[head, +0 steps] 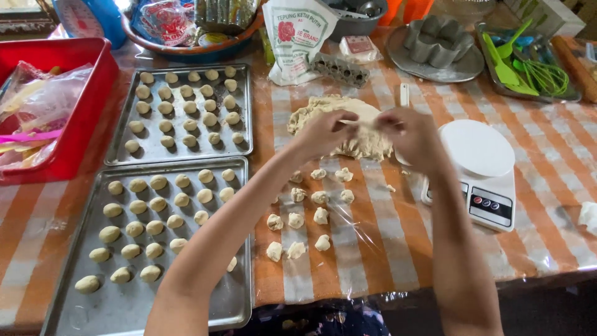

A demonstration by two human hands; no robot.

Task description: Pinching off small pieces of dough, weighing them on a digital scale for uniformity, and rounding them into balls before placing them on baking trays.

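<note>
The dough mound is partly hidden behind both hands. The left hand and right hand pinch a pale, soft strand of dough between them — fingers clamped on it — above the striped surface. A white flour bag with a red flower stands behind.

From my seat at the feed, my left hand and right hand meet over the near edge of the dough lump, with the small dough pieces lying on the table just in front of them. Left of those sit two trays of dough balls, the near tray in front of the far tray, and a bin lies further left. The scale stands right of the dough, with a flour bag behind it.
</note>
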